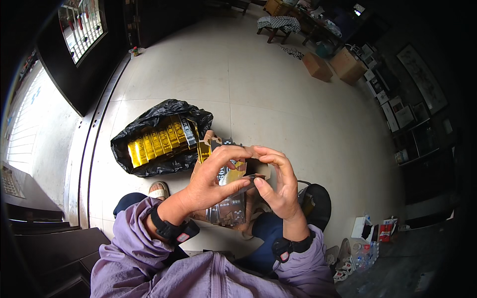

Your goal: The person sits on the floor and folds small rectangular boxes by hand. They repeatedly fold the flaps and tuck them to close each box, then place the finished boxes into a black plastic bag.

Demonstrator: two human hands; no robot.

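Between my two hands is a small carton (235, 174) with a shiny gold and silver face, its open end turned to the right and dark inside. My left hand (208, 178) holds its body, thumb below and fingers above. The fingers and thumb of my right hand (281, 178) touch the edges of the open end. Under my hands lie flat, dark printed carton blanks (227, 210), on what looks like a cardboard box, mostly hidden. To the left, a black plastic bag (121, 152) contains a row of gold cartons (160, 139) and a silver one (188, 130).
Ahead stretches a tiled floor (193, 70). An open door (63, 70) and its sill track stand at left. A dark bag or seat (320, 203) is by my right knee. Cardboard boxes (348, 66) and a cloth-covered stool (277, 24) stand farther off. Plastic bottles (365, 257) lie at lower right.
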